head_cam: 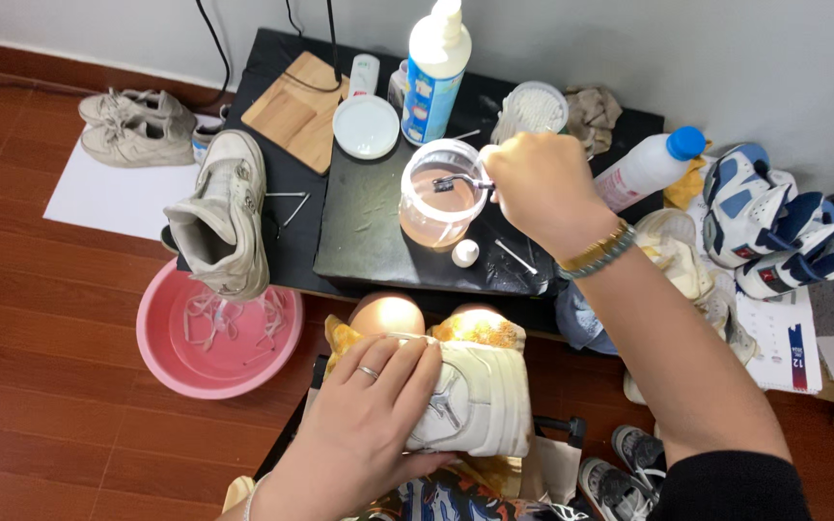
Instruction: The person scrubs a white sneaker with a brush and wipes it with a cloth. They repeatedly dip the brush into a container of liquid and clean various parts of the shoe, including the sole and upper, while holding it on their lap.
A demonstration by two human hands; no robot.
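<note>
My left hand (pixel 371 415) grips a white sneaker (pixel 475 400) resting on my lap over a yellow cloth; a ring shows on one finger. My right hand (pixel 541 188), with a beaded bracelet at the wrist, holds a small brush (pixel 456 181) by its thin handle. The dark brush head dips into a clear plastic cup (pixel 439 203) of brownish water. The cup stands on a black mat (pixel 369 232) on the low black table.
A tall white bottle (pixel 436 68), round lid (pixel 366 125), wooden board (pixel 293 109), cotton swab tub (pixel 536 108) and blue-capped bottle (pixel 649 166) sit on the table. A white sneaker (pixel 224 212) stands above a pink basin (pixel 219 333) holding laces. More shoes lie left and right.
</note>
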